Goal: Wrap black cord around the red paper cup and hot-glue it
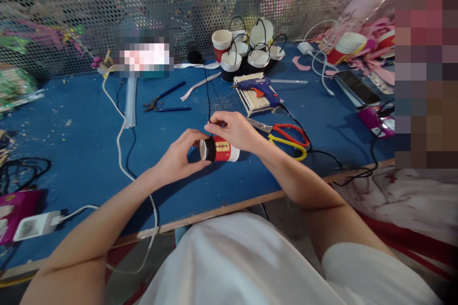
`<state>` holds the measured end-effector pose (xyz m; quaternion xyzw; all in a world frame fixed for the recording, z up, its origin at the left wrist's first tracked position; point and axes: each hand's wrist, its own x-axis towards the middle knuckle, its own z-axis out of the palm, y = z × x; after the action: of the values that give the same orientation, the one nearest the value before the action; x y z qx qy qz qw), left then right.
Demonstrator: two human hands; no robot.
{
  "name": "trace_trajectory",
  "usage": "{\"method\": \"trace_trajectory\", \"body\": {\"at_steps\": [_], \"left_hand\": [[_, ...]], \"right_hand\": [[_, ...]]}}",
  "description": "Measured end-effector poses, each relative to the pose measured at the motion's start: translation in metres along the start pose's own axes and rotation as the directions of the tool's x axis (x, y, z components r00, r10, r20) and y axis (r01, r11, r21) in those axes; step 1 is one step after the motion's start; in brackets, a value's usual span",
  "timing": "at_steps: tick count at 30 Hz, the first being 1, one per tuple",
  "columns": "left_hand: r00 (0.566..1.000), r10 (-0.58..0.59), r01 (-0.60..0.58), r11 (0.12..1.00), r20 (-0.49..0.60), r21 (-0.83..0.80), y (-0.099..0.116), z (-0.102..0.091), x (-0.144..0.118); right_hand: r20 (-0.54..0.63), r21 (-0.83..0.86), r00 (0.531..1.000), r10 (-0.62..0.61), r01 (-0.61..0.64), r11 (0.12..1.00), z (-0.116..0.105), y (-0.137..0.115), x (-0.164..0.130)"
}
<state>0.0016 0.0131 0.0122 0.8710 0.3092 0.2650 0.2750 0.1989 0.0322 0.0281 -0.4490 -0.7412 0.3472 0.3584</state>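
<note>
Both hands (179,155) (234,129) grip 1 cylindrical paper cup (220,149).

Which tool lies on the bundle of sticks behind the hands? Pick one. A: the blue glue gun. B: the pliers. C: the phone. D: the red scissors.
A: the glue gun rests across the sticks, while the scissors and pliers lie flat on the table.

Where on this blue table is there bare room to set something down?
Bare patches: between the white cable and the left hand, below the pliers; also the blue table edge under the paper cup. Crowded: around the glue gun, scissors and cup cluster.
</note>
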Motion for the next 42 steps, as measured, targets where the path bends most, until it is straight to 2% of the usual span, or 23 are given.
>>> {"method": "trace_trajectory", "body": {"at_steps": [3, 5, 8, 11, 14, 17, 19, 20, 21, 22, 23, 25, 27, 30, 34, 36, 39, 40, 42], "left_hand": [[0.997, 0.080, -0.081, 0.994, 0.009, 0.073, 0.001, 0.002, -0.001], [0.991, 0.114, -0.122, 0.983, 0.064, 0.134, 0.002, 0.003, -0.002], [0.989, 0.102, -0.120, 0.975, 0.106, 0.185, 0.005, 0.002, -0.002], [0.993, 0.068, -0.087, 0.976, 0.101, 0.201, 0.006, 0.002, -0.002], [0.995, 0.039, -0.058, 0.978, 0.097, 0.201, 0.006, 0.002, -0.002], [0.997, 0.038, -0.051, 0.980, 0.070, 0.195, 0.004, 0.001, -0.002], [0.998, 0.038, -0.047, 0.980, 0.050, 0.191, 0.002, 0.001, -0.002], [0.999, 0.032, -0.040, 0.980, 0.043, 0.193, 0.001, 0.000, -0.002], [0.999, 0.026, -0.034, 0.980, 0.038, 0.197, 0.000, 0.000, -0.002], [0.999, 0.022, -0.029, 0.979, 0.035, 0.204, 0.000, 0.000, -0.001], [0.999, 0.021, -0.027, 0.977, 0.030, 0.213, -0.001, -0.001, -0.001], [0.999, 0.030, -0.032, 0.972, 0.013, 0.231, -0.003, -0.001, 0.000], [1.000, 0.029, -0.025, 0.968, -0.010, 0.249, -0.005, -0.002, 0.000], [0.999, 0.013, -0.004, 0.968, -0.035, 0.251, -0.008, -0.002, 0.000], [0.999, -0.002, 0.010, 0.977, -0.038, 0.213, -0.012, -0.002, 0.000], [1.000, -0.008, 0.013, 0.982, -0.030, 0.189, -0.013, -0.002, 0.000], [0.999, -0.017, 0.020, 0.992, -0.027, 0.128, -0.015, -0.003, 0.000], [0.999, -0.019, 0.023, 0.993, -0.031, 0.112, -0.015, -0.003, 0.000], [0.999, -0.024, 0.029, 0.995, -0.048, 0.092, -0.016, -0.004, 0.001]], "right_hand": [[0.043, 0.034, 0.999, -0.008, 0.007, 0.999, 0.000, 0.002, 0.005], [0.074, 0.046, 0.997, -0.006, 0.002, 0.999, 0.000, 0.004, 0.008], [0.110, 0.018, 0.994, 0.007, -0.009, 1.000, 0.002, 0.005, 0.011], [0.101, -0.122, 0.995, 0.011, 0.001, 0.992, 0.002, 0.003, 0.010], [0.038, -0.259, 0.999, 0.026, -0.015, 0.966, -0.012, 0.000, 0.007], [-0.135, -0.342, 0.990, 0.046, -0.090, 0.935, -0.044, 0.000, 0.005], [-0.325, -0.481, 0.945, 0.043, -0.204, 0.853, -0.071, 0.007, 0.007], [-0.413, -0.561, 0.910, 0.044, -0.292, 0.774, -0.084, 0.013, 0.008], [-0.450, -0.628, 0.891, 0.054, -0.359, 0.691, -0.095, 0.020, 0.009], [-0.449, -0.679, 0.889, 0.088, -0.404, 0.613, -0.104, 0.028, 0.011], [-0.436, -0.692, 0.891, 0.127, -0.422, 0.586, -0.111, 0.036, 0.012], [-0.346, -0.720, 0.901, 0.263, -0.434, 0.542, -0.117, 0.052, 0.014], [-0.291, -0.721, 0.892, 0.345, -0.442, 0.534, -0.115, 0.064, 0.015], [-0.359, -0.659, 0.871, 0.336, -0.491, 0.569, -0.108, 0.076, 0.015], [-0.452, -0.541, 0.851, 0.268, -0.501, 0.676, -0.103, 0.084, 0.014], [-0.498, -0.488, 0.839, 0.218, -0.480, 0.729, -0.104, 0.084, 0.012], [-0.578, -0.397, 0.796, 0.178, -0.466, 0.791, -0.104, 0.076, 0.008], [-0.582, -0.358, 0.795, 0.172, -0.440, 0.823, -0.103, 0.071, 0.006], [-0.515, -0.265, 0.838, 0.181, -0.357, 0.896, -0.101, 0.058, 0.001]]}}
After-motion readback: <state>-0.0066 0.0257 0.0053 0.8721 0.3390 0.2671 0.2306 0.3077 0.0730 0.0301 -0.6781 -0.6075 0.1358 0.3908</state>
